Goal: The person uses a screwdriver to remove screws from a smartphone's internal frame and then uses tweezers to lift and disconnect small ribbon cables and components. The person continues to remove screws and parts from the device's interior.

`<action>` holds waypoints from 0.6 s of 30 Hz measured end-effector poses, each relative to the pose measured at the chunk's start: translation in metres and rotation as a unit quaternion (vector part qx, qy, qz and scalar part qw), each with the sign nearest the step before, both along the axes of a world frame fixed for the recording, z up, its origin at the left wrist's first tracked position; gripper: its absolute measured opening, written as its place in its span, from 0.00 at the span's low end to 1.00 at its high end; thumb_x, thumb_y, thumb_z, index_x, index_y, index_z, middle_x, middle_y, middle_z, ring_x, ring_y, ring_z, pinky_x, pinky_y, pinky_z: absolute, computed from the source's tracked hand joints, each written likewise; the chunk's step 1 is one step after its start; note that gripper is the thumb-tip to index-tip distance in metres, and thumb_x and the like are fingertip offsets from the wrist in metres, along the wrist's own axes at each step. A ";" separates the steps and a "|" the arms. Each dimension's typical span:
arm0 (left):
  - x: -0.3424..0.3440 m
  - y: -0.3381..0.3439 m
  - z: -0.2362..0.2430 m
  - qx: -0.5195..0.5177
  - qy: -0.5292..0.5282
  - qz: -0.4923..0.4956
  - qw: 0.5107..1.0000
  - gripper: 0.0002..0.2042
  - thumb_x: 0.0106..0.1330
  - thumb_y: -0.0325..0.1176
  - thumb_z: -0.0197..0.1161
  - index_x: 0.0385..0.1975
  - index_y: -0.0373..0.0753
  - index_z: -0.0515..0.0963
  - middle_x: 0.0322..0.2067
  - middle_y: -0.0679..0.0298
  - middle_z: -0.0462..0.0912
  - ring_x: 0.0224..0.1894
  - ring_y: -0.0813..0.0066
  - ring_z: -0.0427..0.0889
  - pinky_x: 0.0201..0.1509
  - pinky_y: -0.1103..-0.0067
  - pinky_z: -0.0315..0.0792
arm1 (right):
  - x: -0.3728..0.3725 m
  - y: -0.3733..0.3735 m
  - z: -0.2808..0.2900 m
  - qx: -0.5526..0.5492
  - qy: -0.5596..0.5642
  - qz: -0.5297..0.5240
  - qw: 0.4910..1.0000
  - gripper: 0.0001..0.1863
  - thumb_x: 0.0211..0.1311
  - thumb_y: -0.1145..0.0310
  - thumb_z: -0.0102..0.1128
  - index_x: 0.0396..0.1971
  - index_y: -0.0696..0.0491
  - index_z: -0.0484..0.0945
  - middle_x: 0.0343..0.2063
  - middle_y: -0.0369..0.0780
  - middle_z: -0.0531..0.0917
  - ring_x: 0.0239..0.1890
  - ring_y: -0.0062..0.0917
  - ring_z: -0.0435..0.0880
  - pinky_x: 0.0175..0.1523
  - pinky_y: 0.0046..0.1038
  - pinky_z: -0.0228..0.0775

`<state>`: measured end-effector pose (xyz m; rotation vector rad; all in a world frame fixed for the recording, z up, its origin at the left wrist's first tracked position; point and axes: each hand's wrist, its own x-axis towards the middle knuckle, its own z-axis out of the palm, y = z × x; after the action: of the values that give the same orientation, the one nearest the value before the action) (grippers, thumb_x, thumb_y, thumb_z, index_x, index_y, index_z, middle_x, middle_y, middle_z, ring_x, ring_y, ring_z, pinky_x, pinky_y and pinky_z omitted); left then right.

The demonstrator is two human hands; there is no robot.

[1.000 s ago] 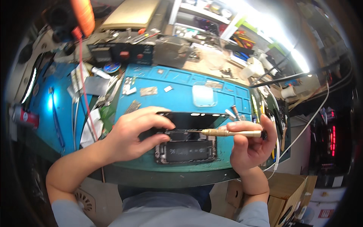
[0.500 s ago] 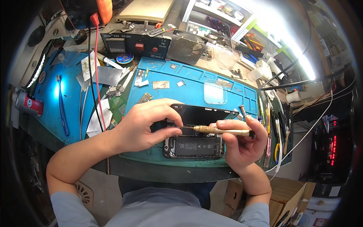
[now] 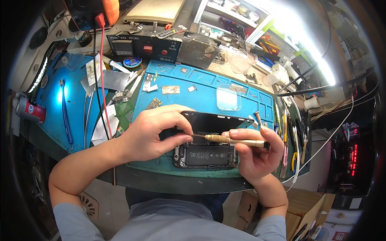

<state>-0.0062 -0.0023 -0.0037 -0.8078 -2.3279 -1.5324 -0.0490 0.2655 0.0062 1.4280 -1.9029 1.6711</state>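
An opened smartphone (image 3: 206,156) lies on a blue work mat (image 3: 209,96), its dark battery showing and its black screen panel (image 3: 215,122) lifted up behind it. My left hand (image 3: 155,132) rests on the phone's left end, with thumb and forefinger pinched close to the screwdriver's tip. My right hand (image 3: 253,154) grips a brass-coloured screwdriver (image 3: 233,140) that lies level, its tip pointing left into the phone's upper left part.
A clear plastic cover (image 3: 228,97) and small loose parts lie on the mat. Behind it stand a black bench unit (image 3: 146,47) and a metal mesh box (image 3: 199,50). A red can (image 3: 29,109) and cables (image 3: 100,80) are at left, several hand tools (image 3: 287,132) at right.
The view has shifted, so the bench sits lower in the picture. My hands stay on the phone, and the screwdriver tip is still at the phone's upper left.
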 end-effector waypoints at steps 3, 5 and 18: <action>0.000 0.000 0.001 -0.006 -0.003 -0.002 1.000 0.09 0.56 0.21 0.74 0.33 0.37 0.82 0.33 0.62 0.85 0.38 0.65 0.83 0.42 0.73 0.75 | 0.000 -0.001 -0.001 -0.005 0.002 0.003 1.000 0.31 0.63 0.83 0.66 0.63 0.61 0.60 0.42 0.57 0.86 0.46 0.39 0.89 0.52 0.35 0.82; 0.001 -0.001 0.002 -0.011 -0.019 -0.002 1.000 0.09 0.56 0.21 0.74 0.33 0.37 0.81 0.33 0.62 0.85 0.40 0.63 0.84 0.43 0.73 0.76 | -0.001 0.000 -0.002 -0.007 0.002 0.003 1.000 0.31 0.63 0.83 0.66 0.63 0.61 0.60 0.42 0.57 0.86 0.47 0.39 0.89 0.52 0.35 0.82; -0.001 -0.001 -0.001 -0.019 0.001 -0.001 1.000 0.10 0.55 0.20 0.75 0.34 0.37 0.81 0.36 0.60 0.86 0.50 0.58 0.85 0.50 0.69 0.78 | 0.001 0.000 0.001 0.007 0.001 0.000 1.000 0.31 0.63 0.83 0.66 0.63 0.61 0.60 0.42 0.56 0.86 0.47 0.39 0.89 0.53 0.35 0.82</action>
<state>-0.0067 -0.0038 -0.0051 -0.8220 -2.3616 -1.4919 -0.0483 0.2652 0.0069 1.4343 -1.9169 1.6578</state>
